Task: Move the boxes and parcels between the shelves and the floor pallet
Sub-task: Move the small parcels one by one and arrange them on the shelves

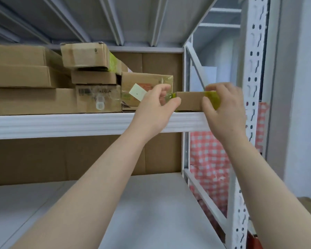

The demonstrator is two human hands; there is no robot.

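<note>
- A small box (189,101) is held by both ends at the right end of the upper shelf (61,123). Its underside is level with the shelf's front rail, but whether it rests there or is just lifted cannot be told.
- The left hand (154,106) is curled round the box's left end, with the thumb low on the front and the fingers over the top by a strip of green tape.
- The right hand (224,108) is wrapped round the right end, with the fingers laid across the green-taped corner.
- The box is set between a labelled box (147,83) on its left and the upright (251,105) on its right. A stack (90,69) of further boxes is seen farther left on the same shelf.
- The step is judged to be a hand-over at the shelf edge. Whether the box is being put in or taken out cannot be told, and the pallet is not in view.
- If it is to be taken out, a level, straight pull towards the body is called for, clear of the rail and the slanted brace.
- If it is to be stowed, it should be pushed back until fully borne by the shelf, and only then should both grips be loosened.
</note>
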